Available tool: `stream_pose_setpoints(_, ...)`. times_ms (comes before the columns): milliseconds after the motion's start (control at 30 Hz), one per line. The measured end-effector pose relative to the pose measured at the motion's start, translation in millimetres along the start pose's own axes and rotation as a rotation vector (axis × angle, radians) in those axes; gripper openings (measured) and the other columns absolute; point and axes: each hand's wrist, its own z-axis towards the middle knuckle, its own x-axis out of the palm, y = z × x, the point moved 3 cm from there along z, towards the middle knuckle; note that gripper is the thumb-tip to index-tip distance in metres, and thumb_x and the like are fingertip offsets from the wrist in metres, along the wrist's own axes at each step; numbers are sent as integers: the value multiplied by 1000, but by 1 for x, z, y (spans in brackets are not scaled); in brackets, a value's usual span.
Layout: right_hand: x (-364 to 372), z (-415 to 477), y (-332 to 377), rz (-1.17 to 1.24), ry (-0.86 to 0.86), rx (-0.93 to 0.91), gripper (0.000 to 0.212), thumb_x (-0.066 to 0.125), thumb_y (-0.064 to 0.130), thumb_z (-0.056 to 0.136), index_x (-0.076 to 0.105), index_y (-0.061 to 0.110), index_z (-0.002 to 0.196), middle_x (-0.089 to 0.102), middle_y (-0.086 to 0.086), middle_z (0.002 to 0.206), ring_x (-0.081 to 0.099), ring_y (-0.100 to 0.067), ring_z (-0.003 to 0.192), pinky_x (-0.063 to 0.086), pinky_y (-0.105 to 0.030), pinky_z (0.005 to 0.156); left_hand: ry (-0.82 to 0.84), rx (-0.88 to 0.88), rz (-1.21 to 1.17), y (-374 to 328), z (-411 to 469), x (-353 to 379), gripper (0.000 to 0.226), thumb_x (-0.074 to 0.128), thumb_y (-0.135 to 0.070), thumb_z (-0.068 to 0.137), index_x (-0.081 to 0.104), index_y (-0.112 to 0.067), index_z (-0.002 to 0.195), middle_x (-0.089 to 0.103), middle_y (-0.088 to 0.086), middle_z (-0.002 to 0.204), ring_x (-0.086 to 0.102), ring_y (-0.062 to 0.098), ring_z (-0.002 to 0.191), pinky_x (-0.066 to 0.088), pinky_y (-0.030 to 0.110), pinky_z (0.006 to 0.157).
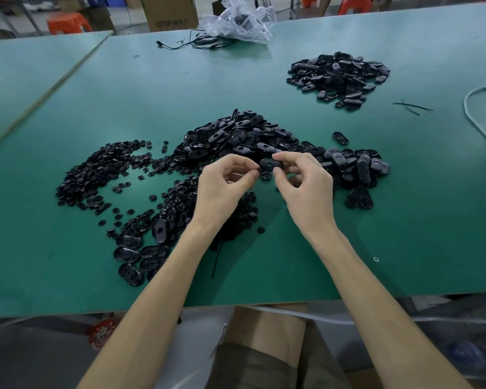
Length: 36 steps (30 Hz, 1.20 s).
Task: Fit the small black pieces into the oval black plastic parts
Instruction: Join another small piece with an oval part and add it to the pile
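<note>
The right hand [306, 186] had its grip clamped, thumb and forefinger, on the right end of an oval black plastic part [270, 163] above the counter [152, 94]. The left hand [225, 186] pinched the part's left end. A small black piece [265, 175] showed just under the grips. The heap of oval parts [250, 136] lay just beyond them.

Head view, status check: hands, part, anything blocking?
Right hand pinches oval part. Left hand pinches its left end. Small piece beneath, seating unclear. Nothing blocking.
</note>
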Motion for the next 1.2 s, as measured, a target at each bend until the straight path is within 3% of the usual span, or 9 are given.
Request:
stream_pose_setpoints(167, 2, -1, 0, -24, 38, -25, 26, 72, 5, 93, 77, 24, 110, 69, 14, 105, 63, 3, 88, 49, -12, 75, 4, 4, 30, 0, -1, 1, 7, 78, -7, 91, 76, -11, 96, 77, 4, 89, 71, 31, 81, 60, 48, 78)
stream_pose_setpoints(333, 3, -2, 1, -42, 93, -40, 27, 72, 4, 93, 77, 25, 109, 71, 12, 104, 65, 1, 90, 47, -9, 77, 4, 27, 114, 2, -2, 3, 7, 80, -10, 89, 77, -15, 93, 74, -4, 81, 64, 7, 70, 55, 27, 69)
stream_pose_setpoints(433, 3, -3, 3, -46, 114, -49, 27, 71, 3, 93, 77, 23, 109, 71, 11, 104, 65, 0, 91, 48, -10, 78, -11, 33, 135, 4, -3, 3, 9, 80, -11, 88, 74, -16, 92, 74, -5, 82, 64, 7, 71, 51, 19, 67)
stream_pose_setpoints(700, 2, -2, 2, -63, 131, -39, 26, 70, 3, 94, 77, 22, 110, 71, 9, 105, 63, 5, 92, 45, -6, 78, -3, 78, 138, 2, -2, 5, 14, 79, -8, 89, 69, -15, 96, 72, -7, 87, 65, 5, 77, 51, 18, 72)
stream_pose_setpoints(833, 3, -3, 2, -53, 142, -34, 26, 71, 4, 94, 77, 23, 110, 72, 10, 104, 63, 4, 91, 46, -7, 77, -13, 81, 140, 2, -2, 4, 13, 79, -10, 90, 69, -16, 96, 72, -9, 88, 67, 12, 77, 53, 22, 71)
stream_pose_setpoints(933, 4, -3, 2, -31, 150, -25, 26, 71, 4, 93, 76, 25, 109, 73, 10, 105, 65, 1, 91, 48, -10, 79, -33, 78, 140, 3, -2, 3, 13, 80, -13, 89, 69, -18, 94, 72, -12, 85, 67, 7, 76, 52, 19, 69)
stream_pose_setpoints(1200, 3, -3, 3, 66, 187, 22, 23, 72, 4, 94, 77, 21, 110, 76, 9, 104, 72, -9, 95, 58, -30, 91, -60, 66, 174, 5, -1, 0, 14, 82, -22, 89, 69, -25, 94, 71, -17, 87, 67, 6, 80, 52, 24, 70)
